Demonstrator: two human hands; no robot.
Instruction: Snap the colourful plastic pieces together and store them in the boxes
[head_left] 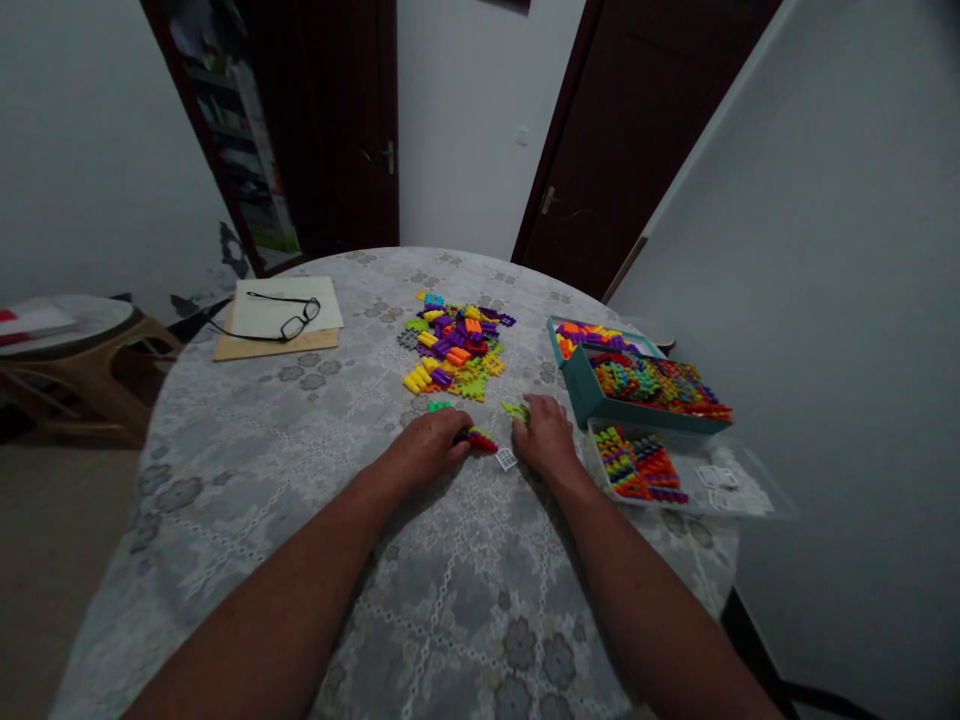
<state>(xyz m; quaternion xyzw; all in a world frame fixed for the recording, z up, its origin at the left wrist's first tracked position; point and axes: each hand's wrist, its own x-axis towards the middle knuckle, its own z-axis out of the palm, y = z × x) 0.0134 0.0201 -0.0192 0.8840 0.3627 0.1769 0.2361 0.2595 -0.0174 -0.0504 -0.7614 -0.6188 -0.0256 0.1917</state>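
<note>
My left hand [433, 443] rests on the table with its fingers curled round a small stack of plastic building pieces [481, 440], dark red with some yellow-green. Just beyond those fingers lies a green piece [439, 406]. At its right, my right hand [547, 432] has its fingertips on a lime-green building piece [514, 410], partly covered by the fingers. Between the two hands a white lattice piece [506, 459] lies flat. Farther out spreads a loose pile of building pieces [454, 345] in purple, yellow, orange, lime and grey.
On the right, a teal box [592, 395] and a clear plastic tub [600, 470] hold stacked coloured pieces; white pieces lie in the tub's lid [761, 490]. Black glasses [292, 325] sit on paper [289, 290] at the far left. A patterned cloth [450, 600] covers the round table.
</note>
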